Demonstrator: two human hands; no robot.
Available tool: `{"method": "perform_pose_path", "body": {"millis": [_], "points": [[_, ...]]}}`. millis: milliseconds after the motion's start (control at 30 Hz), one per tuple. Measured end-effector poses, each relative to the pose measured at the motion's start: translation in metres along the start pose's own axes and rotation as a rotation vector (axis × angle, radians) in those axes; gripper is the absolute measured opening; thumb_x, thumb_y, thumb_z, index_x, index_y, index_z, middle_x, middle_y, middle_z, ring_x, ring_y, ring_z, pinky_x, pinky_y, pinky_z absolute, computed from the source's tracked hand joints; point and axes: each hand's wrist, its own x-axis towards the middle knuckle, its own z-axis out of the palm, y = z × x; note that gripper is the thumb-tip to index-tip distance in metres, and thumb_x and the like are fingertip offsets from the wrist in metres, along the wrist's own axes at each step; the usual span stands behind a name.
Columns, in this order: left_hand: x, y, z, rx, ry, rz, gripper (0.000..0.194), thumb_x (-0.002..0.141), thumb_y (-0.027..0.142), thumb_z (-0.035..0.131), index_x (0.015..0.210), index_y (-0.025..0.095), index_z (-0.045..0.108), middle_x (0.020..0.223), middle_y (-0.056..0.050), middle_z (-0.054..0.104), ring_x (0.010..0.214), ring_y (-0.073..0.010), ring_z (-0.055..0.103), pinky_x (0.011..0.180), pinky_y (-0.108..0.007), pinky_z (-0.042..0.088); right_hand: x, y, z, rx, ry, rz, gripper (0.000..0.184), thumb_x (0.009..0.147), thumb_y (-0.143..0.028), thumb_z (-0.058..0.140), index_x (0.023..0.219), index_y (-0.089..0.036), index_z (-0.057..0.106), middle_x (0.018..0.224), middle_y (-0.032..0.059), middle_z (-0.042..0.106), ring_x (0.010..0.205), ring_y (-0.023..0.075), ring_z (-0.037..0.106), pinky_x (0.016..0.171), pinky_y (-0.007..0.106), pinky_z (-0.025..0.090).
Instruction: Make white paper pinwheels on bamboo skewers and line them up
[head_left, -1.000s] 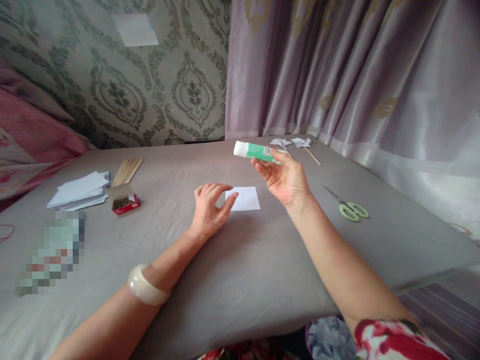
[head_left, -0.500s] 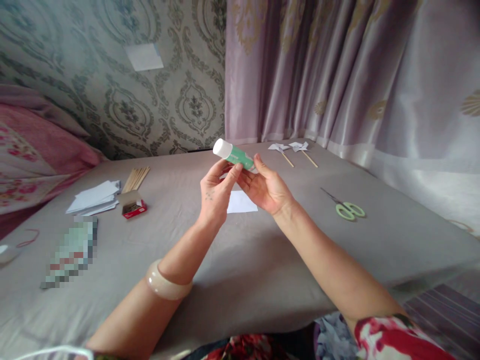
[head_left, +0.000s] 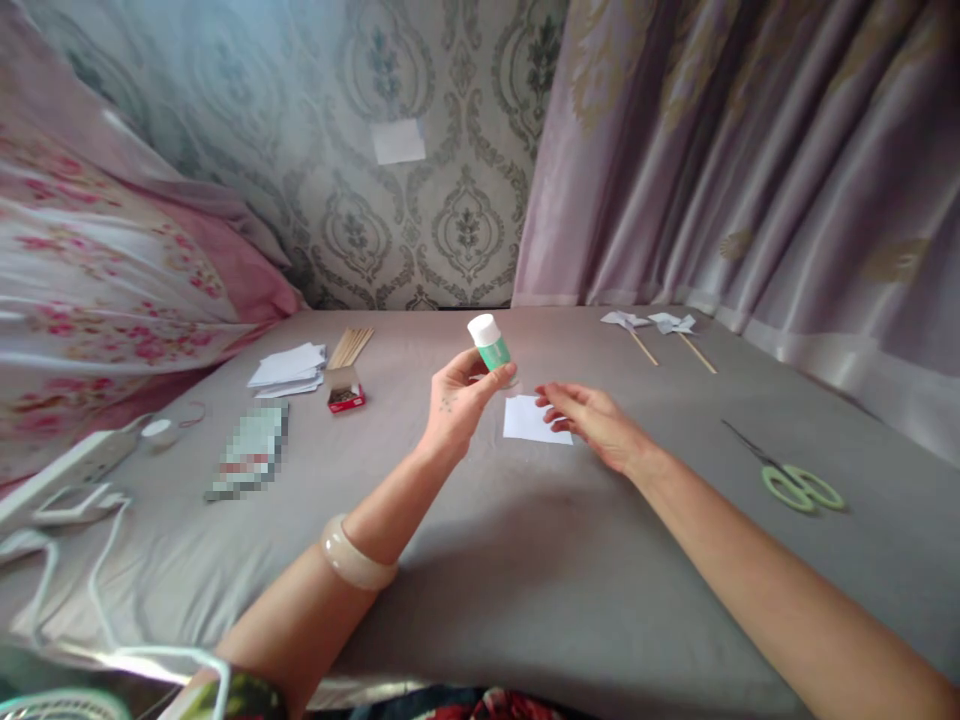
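Note:
My left hand (head_left: 461,398) is closed around a green glue stick (head_left: 494,353) with a white cap, held tilted above the cloth-covered surface. A small sheet of white paper (head_left: 529,422) lies flat below and to the right of it. Over the paper's right edge hovers my right hand (head_left: 592,420), fingers apart and holding nothing.
On the left are a stack of paper (head_left: 289,368), thin wooden sticks (head_left: 351,347), a small red box (head_left: 346,397), a blurred packet (head_left: 253,450) and a white power strip (head_left: 75,470). Scissors (head_left: 799,485) and two paper pinwheels (head_left: 626,322) lie on the right.
The glue stick has passed from my right hand to my left. My right hand has let go and dropped toward the paper. The view has turned left.

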Motion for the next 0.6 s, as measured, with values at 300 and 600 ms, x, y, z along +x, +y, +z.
{"method": "perform_pose_path", "body": {"millis": [300, 600], "points": [[0.029, 0.009, -0.091, 0.204, 0.262, 0.106, 0.029, 0.061, 0.037, 0.076, 0.08, 0.016, 0.07, 0.078, -0.003, 0.071, 0.073, -0.0152, 0.062, 0.075, -0.031, 0.048, 0.026, 0.047, -0.059, -0.492, 0.437, -0.382, 0.038, 0.069, -0.057, 0.064, 0.062, -0.02, 0.07, 0.082, 0.0082, 0.07, 0.084, 0.0232, 0.064, 0.082, 0.038, 0.047], [0.049, -0.017, -0.173, 0.504, 0.393, 0.15, 0.042, 0.061, 0.039, 0.073, 0.095, 0.014, 0.069, 0.08, -0.004, 0.07, 0.072, -0.0156, 0.063, 0.07, -0.027, 0.048, 0.025, 0.072, -0.063, -0.764, 0.436, -0.555, 0.028, 0.079, -0.041, 0.053, 0.086, -0.02, 0.071, 0.093, 0.008, 0.069, 0.089, 0.0226, 0.063, 0.086, 0.039, 0.048]]}}
